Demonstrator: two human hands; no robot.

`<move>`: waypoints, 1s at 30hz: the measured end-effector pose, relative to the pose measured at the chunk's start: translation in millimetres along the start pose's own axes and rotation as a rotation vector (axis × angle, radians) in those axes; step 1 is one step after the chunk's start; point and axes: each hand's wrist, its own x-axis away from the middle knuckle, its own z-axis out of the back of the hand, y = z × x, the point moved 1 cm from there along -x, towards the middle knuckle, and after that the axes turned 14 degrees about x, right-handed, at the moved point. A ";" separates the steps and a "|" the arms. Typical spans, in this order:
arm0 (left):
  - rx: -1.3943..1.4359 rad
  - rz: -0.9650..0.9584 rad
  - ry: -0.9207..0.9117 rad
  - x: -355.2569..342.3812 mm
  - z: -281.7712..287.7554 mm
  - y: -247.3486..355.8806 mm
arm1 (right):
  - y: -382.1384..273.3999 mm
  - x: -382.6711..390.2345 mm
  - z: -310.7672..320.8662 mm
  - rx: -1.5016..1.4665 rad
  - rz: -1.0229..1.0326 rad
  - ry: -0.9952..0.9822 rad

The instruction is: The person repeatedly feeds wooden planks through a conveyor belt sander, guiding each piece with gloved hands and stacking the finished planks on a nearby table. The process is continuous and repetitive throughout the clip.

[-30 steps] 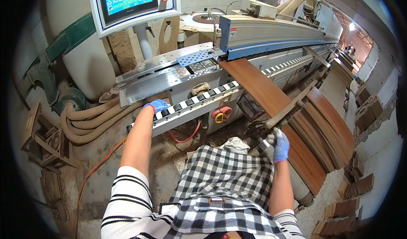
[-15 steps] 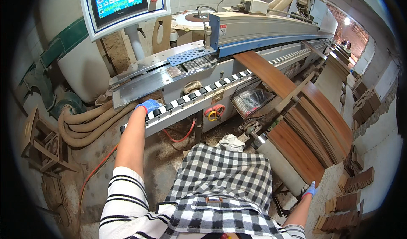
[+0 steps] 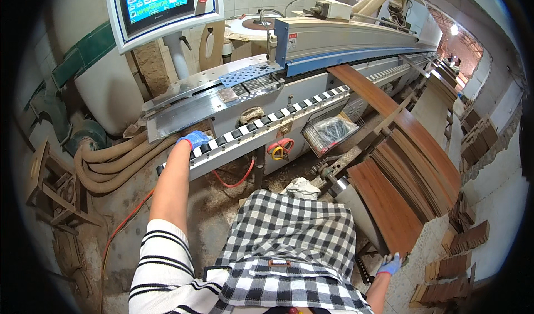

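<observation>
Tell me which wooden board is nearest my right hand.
The wooden board closest to your checkered apron; its near end is at your right hand. Others lie farther off.

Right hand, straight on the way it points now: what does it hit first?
Likely the near end of the closest brown board; the right hand's fingertips appear right at that edge. Depth is unclear, so contact versus a slight gap can't be told.

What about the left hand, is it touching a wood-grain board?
No, the left hand is on the roller rail, away from the wood-grain boards.
</observation>
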 end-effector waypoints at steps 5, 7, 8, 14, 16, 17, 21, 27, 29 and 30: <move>0.034 -0.012 -0.032 -1.6 1.3 0.6 | 16.1 45.8 17.9 -0.194 -0.422 -0.327; 0.032 0.001 -0.044 3.3 0.6 8.9 | 11.0 72.8 9.8 -0.130 -0.380 -0.278; 0.017 0.005 -0.044 6.5 0.3 14.0 | 3.2 77.6 7.8 -0.123 -0.323 -0.319; -0.068 0.012 -0.016 2.3 2.1 8.4 | -37.0 100.3 2.2 -0.061 -0.150 -0.346; -0.069 0.001 -0.030 2.0 2.7 11.4 | -39.2 97.5 1.7 -0.073 -0.146 -0.473; -0.047 0.023 -0.040 -0.6 1.8 7.0 | -41.1 95.2 -3.0 -0.063 -0.138 -0.542; -0.018 0.012 -0.021 -0.8 1.4 4.2 | -65.5 137.6 -74.4 -0.087 -0.126 -0.755; -0.016 0.021 -0.042 1.9 -0.4 17.5 | -74.4 214.4 -187.0 -0.010 -0.224 -1.008; -0.042 -0.018 -0.027 0.9 0.5 9.2 | -73.4 246.9 -215.6 0.058 -0.256 -1.159; -0.056 -0.036 -0.019 0.9 0.8 5.6 | -70.3 260.3 -227.9 0.093 -0.253 -1.248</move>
